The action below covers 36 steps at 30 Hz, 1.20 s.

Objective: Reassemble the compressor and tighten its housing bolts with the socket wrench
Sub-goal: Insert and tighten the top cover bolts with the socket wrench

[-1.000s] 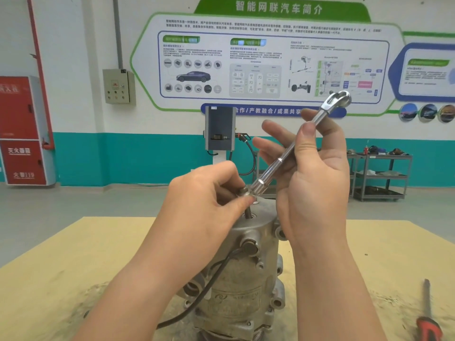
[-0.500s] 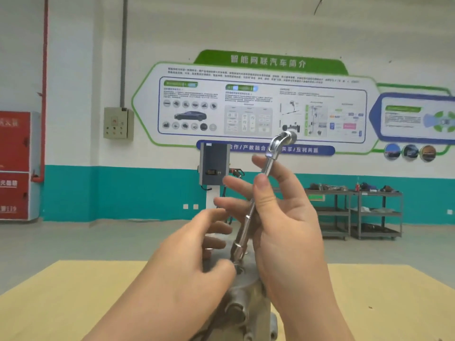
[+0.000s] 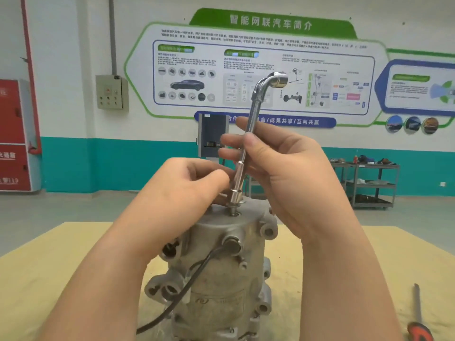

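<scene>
A grey cast-metal compressor (image 3: 219,271) stands upright on the yellow table (image 3: 44,274), with a black cable (image 3: 194,276) running down its front. A chrome L-shaped socket wrench (image 3: 248,134) stands almost upright, its lower socket end on a bolt (image 3: 232,207) at the top of the housing. My right hand (image 3: 283,173) holds the wrench shaft between thumb and fingers. My left hand (image 3: 187,188) has its fingers curled at the socket's lower end by the bolt; what its fingertips touch is hidden.
A screwdriver (image 3: 418,318) with a red and black handle lies at the table's right front. Beyond the table are a grey floor, a metal trolley (image 3: 371,183) at the right, a charging post (image 3: 211,136) behind my hands and a red cabinet (image 3: 14,136) at the left.
The wrench has swung from a slant to nearly upright over the bolt. My view rose, then dropped again, so the compressor body shows once more.
</scene>
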Each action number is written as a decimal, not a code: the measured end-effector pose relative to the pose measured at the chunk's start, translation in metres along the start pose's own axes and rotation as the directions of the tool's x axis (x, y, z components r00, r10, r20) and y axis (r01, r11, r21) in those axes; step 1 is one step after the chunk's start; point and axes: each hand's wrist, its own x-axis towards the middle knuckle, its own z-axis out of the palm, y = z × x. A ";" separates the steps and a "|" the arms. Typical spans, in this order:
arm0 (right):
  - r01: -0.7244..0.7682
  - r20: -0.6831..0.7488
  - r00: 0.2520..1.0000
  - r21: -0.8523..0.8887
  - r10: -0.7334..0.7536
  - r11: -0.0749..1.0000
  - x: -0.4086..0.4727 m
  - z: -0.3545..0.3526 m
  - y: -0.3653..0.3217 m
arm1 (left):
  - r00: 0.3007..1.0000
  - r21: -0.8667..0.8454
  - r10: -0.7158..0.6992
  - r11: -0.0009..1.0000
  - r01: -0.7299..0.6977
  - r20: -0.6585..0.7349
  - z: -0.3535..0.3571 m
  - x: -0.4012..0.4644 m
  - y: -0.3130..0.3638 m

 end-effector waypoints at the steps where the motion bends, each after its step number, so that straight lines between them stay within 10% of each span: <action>1: 0.008 -0.038 0.999 -0.005 -0.008 1.000 0.001 0.001 0.003 | 1.000 -0.012 0.001 1.000 -0.001 -0.008 0.002 0.000 0.000; 13: 0.021 -0.111 0.993 -0.083 -0.030 0.996 0.007 0.013 0.024 | 0.993 -0.083 0.050 0.995 -0.059 -0.106 0.008 -0.005 0.000; 28: -0.121 0.019 0.992 0.292 0.121 0.949 0.006 0.001 0.025 | 0.979 -0.026 0.096 0.994 -0.102 -0.181 0.012 -0.002 -0.006; 36: -0.119 0.047 0.993 0.303 0.110 0.945 0.005 0.002 0.023 | 0.995 -0.100 0.102 0.990 -0.101 0.007 0.006 -0.007 -0.004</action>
